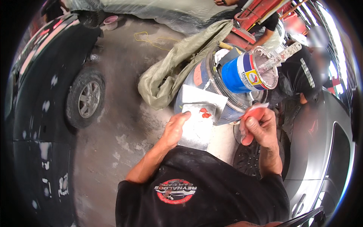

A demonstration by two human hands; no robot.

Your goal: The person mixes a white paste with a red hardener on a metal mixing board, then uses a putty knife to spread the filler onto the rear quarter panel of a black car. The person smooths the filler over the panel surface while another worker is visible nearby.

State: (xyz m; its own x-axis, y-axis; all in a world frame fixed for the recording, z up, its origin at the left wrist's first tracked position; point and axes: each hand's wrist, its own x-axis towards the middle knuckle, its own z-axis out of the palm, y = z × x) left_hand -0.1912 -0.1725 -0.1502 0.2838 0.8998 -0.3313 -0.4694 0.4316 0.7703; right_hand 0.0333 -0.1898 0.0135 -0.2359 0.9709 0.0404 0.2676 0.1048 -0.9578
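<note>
My left hand (174,128) grips the side of a flat metal plate (196,134), which bears small red blobs of paste (205,115). Just to its right, my right hand (264,128) is closed around a soft red tube (256,112) with a pale, flattened upper end. Beyond both hands a blue can (233,76) of pinkish-grey paste, with a smeared mixing stick (287,53) in it, rests on a bluish drum (205,82) cluttered with other items.
A dark car body (39,121) with pale patches and a wheel (86,98) lines the left; a grey car (309,166) is at right. A plastic sheet (159,85) drapes beside the drum. Co-workers (302,75) are near red equipment (253,15). A pink bucket (110,22) sits behind.
</note>
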